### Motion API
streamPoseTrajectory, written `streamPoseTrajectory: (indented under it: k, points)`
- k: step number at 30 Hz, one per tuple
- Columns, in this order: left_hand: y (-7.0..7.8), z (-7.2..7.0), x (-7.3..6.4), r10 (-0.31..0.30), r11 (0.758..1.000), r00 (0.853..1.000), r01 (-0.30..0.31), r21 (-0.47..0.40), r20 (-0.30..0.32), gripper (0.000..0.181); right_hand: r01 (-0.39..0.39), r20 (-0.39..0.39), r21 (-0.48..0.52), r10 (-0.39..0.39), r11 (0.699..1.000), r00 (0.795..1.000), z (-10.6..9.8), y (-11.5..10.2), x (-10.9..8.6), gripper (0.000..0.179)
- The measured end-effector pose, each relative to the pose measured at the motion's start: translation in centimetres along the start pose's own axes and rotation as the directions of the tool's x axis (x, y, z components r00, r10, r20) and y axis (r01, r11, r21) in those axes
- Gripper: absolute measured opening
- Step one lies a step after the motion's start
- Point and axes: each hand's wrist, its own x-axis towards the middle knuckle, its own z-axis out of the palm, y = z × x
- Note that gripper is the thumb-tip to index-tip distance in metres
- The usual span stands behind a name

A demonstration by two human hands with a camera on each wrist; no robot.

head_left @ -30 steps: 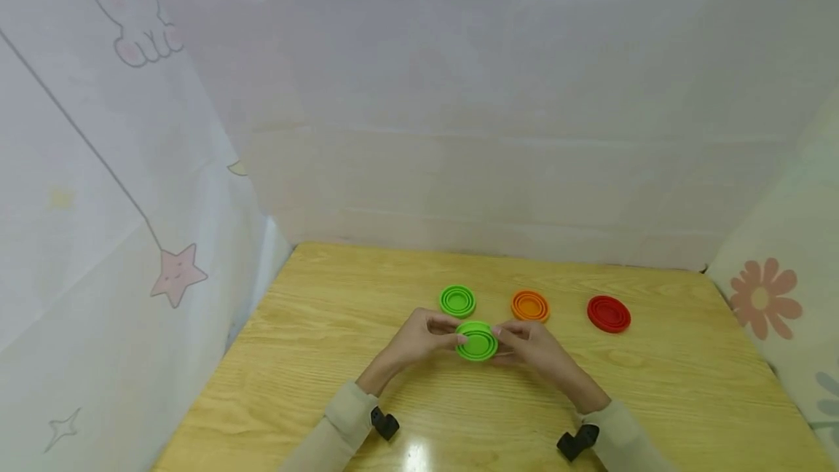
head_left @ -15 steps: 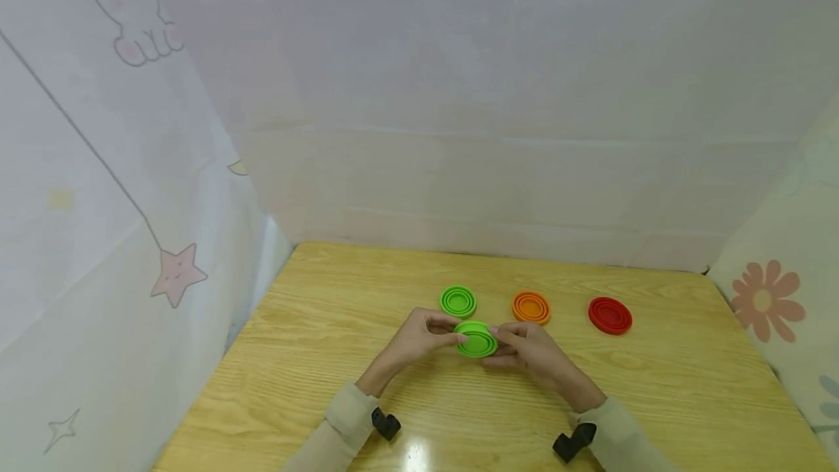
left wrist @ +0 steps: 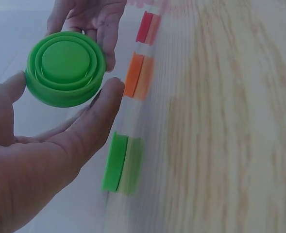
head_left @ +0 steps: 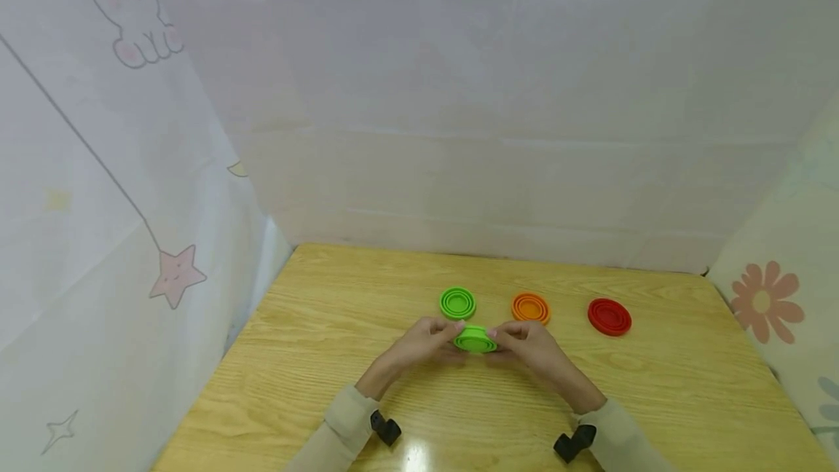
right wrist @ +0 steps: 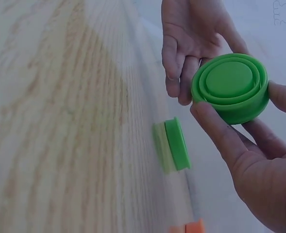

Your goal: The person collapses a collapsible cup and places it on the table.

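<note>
A green collapsible cup [head_left: 475, 341], folded flat into rings, is held up between both hands over the near side of the other discs. My left hand [head_left: 422, 344] grips its left edge, thumb at the upper rim and fingers behind. On the opposite edge my right hand [head_left: 534, 350] pinches the rim between thumb and fingers. Both wrist views show the flat round base and ringed underside of the green cup [left wrist: 65, 62], tilted. Past it, in the head view, lie a second green folded cup [head_left: 457, 303], an orange one [head_left: 531, 308] and a red one [head_left: 609, 317].
The wooden table [head_left: 328, 304] carries the three folded cups in a loose row toward its back edge. A pale cloth backdrop [head_left: 491, 130] rises behind it, with printed cloth at both sides. A black wrist camera [head_left: 385, 427] sits on each forearm.
The held green cup has tilted, so its ringed face looks narrower from the head. My left thumb has shifted up to the rim. The three cups on the table stay put.
</note>
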Motion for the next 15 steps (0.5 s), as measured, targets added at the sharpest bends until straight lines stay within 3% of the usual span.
streamPoseTrajectory:
  k: [6,15]
  points:
    - [-0.24,0.28,-0.02,-0.013,1.0,0.999,0.013,0.01,-0.035,0.047,0.025,-0.008,-0.038,-0.025,0.999,1.0,0.03,-0.21,-0.19,0.044]
    - [-0.68,0.27,-0.08,0.052,0.999,0.988,-0.05,0.017,-0.147,0.056,0.029,-0.002,0.026,-0.029,0.999,1.0,0.17,-0.34,-0.42,0.055]
